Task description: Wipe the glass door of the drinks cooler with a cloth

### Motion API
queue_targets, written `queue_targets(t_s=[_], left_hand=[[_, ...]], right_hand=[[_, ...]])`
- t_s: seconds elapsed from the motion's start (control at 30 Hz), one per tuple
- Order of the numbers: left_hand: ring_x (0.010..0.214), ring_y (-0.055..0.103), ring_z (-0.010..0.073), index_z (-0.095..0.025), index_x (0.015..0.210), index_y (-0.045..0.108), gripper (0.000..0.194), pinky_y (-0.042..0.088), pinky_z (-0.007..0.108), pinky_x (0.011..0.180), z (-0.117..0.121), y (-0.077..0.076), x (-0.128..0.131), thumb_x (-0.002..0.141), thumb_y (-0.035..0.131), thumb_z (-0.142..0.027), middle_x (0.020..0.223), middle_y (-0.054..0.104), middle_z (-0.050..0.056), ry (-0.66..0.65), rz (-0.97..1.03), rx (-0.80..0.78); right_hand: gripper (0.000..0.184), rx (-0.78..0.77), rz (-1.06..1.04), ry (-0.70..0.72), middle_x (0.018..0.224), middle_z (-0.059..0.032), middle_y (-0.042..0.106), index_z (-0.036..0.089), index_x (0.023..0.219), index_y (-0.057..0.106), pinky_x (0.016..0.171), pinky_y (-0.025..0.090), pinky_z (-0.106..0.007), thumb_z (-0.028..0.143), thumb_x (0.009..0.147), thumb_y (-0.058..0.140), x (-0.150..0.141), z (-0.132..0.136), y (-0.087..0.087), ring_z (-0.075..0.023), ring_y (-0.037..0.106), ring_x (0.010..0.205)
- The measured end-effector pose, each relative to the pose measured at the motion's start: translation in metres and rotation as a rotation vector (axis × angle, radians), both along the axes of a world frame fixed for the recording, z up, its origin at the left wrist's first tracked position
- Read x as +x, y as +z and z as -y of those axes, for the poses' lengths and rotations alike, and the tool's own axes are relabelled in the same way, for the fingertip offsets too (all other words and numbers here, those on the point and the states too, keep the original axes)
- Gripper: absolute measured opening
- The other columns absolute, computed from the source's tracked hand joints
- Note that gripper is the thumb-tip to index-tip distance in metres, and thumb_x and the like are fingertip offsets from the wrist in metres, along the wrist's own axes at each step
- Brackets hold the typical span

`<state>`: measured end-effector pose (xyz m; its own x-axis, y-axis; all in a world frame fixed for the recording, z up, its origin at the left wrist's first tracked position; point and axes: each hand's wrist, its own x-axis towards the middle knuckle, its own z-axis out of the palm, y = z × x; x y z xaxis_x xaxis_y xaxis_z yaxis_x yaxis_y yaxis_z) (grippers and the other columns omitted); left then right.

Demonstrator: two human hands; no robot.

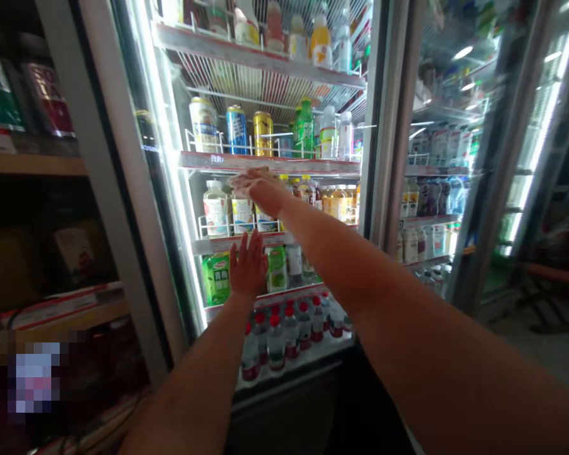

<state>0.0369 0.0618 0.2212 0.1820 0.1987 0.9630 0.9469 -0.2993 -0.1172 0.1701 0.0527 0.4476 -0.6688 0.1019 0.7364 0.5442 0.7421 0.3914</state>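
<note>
Both my arms stretch toward a lit drinks fridge. My right hand [262,189], fingers stretched out and slightly blurred, is in front of the row of bottles just below the can shelf [275,164]. Nearest to it are a white-capped bottle [215,208] and a yellow-labelled bottle [242,213]. Lower down, my left hand [247,268] is open with its fingers spread, between a green pack [216,278] and a green-labelled drink [277,268]. Neither hand shows anything in it. Whether either one touches a shelf I cannot tell.
A blue can [237,130], a gold can [263,134] and a green bottle [305,126] stand above. Several red-capped bottles [275,344] fill the bottom. A metal frame [393,126] borders the right side; dark shelving [33,163] with more drinks is on the left.
</note>
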Motion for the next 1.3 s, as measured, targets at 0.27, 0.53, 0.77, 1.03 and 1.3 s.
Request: queue_targets(t_s=[0.27,0.53,0.77,1.03,1.3], left_hand=[[0.158,0.016,0.0242,-0.016,0.161,0.034,0.057,0.002,0.048,0.132,0.004,0.002,0.002,0.106,0.039,-0.032,0.165,0.033,0.010,0.006,-0.001,-0.043],[0.158,0.017,0.0245,-0.017,0.162,0.034,0.059,0.004,0.049,0.132,0.010,0.006,0.004,0.104,0.041,-0.031,0.166,0.032,0.010,-0.004,0.026,-0.125],[0.159,0.015,0.0252,-0.017,0.162,0.033,0.060,0.004,0.051,0.132,0.009,0.005,0.004,0.105,0.039,-0.033,0.166,0.031,0.011,-0.020,0.031,-0.126],[0.160,0.006,0.0268,-0.016,0.164,0.026,0.070,-0.001,0.054,0.131,0.018,0.010,0.008,0.104,0.042,-0.047,0.170,0.023,0.012,0.003,0.038,-0.289],[0.160,0.001,0.0300,-0.012,0.164,0.024,0.075,-0.007,0.056,0.130,0.022,0.014,0.011,0.102,0.044,-0.051,0.171,0.017,0.013,-0.020,0.048,-0.339]], right_hand=[[0.044,0.003,-0.388,-0.072,0.147,-0.0047,0.061,0.017,0.132,0.070,0.123,0.040,-0.047,0.002,0.096,0.050,0.047,-0.035,-0.049,-0.0241,0.049,0.141],[0.036,-0.087,0.141,0.013,0.142,-0.0049,0.065,0.025,0.129,0.072,0.119,0.042,-0.044,0.011,0.098,0.057,0.075,-0.017,-0.247,-0.0219,0.055,0.137],[0.036,0.015,0.354,0.055,0.143,-0.0059,0.064,0.025,0.131,0.069,0.116,0.042,-0.046,0.012,0.102,0.053,0.114,-0.031,-0.173,-0.0196,0.055,0.136],[0.050,0.038,-0.342,-0.212,0.149,-0.0141,0.055,0.004,0.147,0.051,0.118,0.034,-0.048,0.012,0.103,0.030,0.135,-0.064,-0.020,-0.0253,0.045,0.141],[0.054,0.032,-0.491,-0.158,0.148,-0.0060,0.058,0.021,0.150,0.053,0.117,0.043,-0.056,0.011,0.100,0.036,0.144,-0.076,-0.130,-0.0276,0.049,0.137]])
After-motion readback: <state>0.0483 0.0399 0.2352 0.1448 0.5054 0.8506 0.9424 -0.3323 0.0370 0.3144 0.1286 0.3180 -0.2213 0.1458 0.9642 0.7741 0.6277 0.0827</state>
